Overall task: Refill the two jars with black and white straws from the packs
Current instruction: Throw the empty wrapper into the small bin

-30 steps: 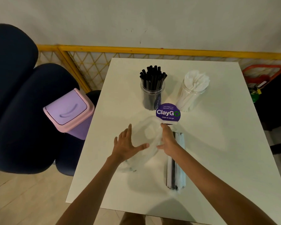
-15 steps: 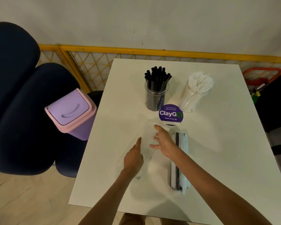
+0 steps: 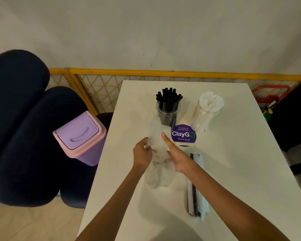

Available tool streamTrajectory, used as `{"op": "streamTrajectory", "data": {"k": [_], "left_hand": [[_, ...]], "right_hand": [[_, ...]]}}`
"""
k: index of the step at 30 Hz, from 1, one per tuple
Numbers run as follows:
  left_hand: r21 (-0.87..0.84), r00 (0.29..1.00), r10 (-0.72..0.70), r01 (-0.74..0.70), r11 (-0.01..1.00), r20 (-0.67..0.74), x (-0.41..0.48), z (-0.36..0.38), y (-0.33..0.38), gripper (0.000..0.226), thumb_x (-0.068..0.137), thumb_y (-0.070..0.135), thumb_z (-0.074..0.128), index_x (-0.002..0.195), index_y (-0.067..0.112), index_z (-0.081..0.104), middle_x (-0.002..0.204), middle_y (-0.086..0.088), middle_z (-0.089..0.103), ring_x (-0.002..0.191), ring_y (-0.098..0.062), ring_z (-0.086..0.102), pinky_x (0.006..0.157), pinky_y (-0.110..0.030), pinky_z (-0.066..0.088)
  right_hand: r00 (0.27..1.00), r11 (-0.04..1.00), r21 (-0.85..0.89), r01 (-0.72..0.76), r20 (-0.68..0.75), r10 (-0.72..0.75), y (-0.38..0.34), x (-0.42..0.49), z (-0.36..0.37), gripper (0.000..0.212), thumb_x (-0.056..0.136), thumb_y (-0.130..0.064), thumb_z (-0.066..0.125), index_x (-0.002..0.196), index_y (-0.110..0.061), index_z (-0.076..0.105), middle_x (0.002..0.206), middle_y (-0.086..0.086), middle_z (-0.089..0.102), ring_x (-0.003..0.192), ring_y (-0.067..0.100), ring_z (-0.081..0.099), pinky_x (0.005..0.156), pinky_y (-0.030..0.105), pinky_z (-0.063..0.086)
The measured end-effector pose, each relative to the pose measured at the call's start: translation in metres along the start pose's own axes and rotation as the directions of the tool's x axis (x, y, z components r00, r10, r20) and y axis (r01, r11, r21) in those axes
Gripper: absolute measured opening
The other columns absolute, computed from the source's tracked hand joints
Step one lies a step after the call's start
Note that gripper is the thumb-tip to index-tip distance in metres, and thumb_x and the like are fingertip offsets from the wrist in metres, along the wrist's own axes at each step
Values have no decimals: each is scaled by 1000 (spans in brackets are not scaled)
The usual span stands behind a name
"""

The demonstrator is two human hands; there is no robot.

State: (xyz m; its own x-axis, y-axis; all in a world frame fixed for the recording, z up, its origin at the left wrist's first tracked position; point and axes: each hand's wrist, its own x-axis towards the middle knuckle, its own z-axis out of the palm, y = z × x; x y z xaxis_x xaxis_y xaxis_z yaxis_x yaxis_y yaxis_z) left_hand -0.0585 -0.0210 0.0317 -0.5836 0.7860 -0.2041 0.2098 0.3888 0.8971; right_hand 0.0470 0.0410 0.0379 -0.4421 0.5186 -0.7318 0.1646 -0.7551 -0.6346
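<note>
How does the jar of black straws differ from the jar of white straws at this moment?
The jar of black straws holds dark straws in a tight upright bundle with open round ends; the jar of white straws holds pale ones that fan outward and look paper-wrapped. The black one stands to the left, the white one to the right. Both are clear, lidless, upright and well filled, near the far edge of the white table.

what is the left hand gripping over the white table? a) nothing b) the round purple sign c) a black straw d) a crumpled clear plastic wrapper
d: the left hand has its fingers curled round the crumpled clear plastic wrapper, not a straw.
</note>
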Motion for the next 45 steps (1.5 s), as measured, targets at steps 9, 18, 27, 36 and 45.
{"op": "streamTrajectory", "data": {"k": [9,18,27,36,45], "left_hand": [[438,878,335,-464,770,341,8,-1,-10,32,82,-5,49,102,6,71,101,-9,49,103,-27,48,80,-32,47],[114,836,547,-549,828,52,-7,-32,-4,59,75,3,43,131,19,48,129,8,49,116,-5,46,85,-10,42],[373,843,499,-536,757,201,-22,-12,-14,94,70,46,76,143,21,23,138,1,33,104,-3,41,81,-22,49],[-268,981,-84,35,963,-172,12,10,44,42,87,4,59,126,8,43,100,-6,55,97,-26,57,74,-25,48],[301,945,187,-101,948,-270,3,51,55,28,89,6,56,116,8,51,127,-10,37,84,-15,42,77,-21,43]], "right_hand": [[989,990,35,138,-58,-136,-14,7,3,34,89,-31,61,118,-15,54,105,10,66,88,24,65,80,44,54],[987,985,123,119,-120,-104,-39,4,-6,12,91,-2,52,95,-9,60,64,5,69,59,19,64,62,36,50],[981,979,120,165,-120,-150,-35,6,-13,35,87,4,53,118,-11,59,90,9,64,76,24,59,63,37,50],[931,828,-430,360,114,-346,-41,-11,-36,28,90,2,52,115,-3,63,113,11,64,101,20,58,71,19,53],[950,958,-123,259,212,-229,-38,-19,-58,19,91,-25,54,104,-13,61,101,4,65,96,18,62,89,39,50]]}}
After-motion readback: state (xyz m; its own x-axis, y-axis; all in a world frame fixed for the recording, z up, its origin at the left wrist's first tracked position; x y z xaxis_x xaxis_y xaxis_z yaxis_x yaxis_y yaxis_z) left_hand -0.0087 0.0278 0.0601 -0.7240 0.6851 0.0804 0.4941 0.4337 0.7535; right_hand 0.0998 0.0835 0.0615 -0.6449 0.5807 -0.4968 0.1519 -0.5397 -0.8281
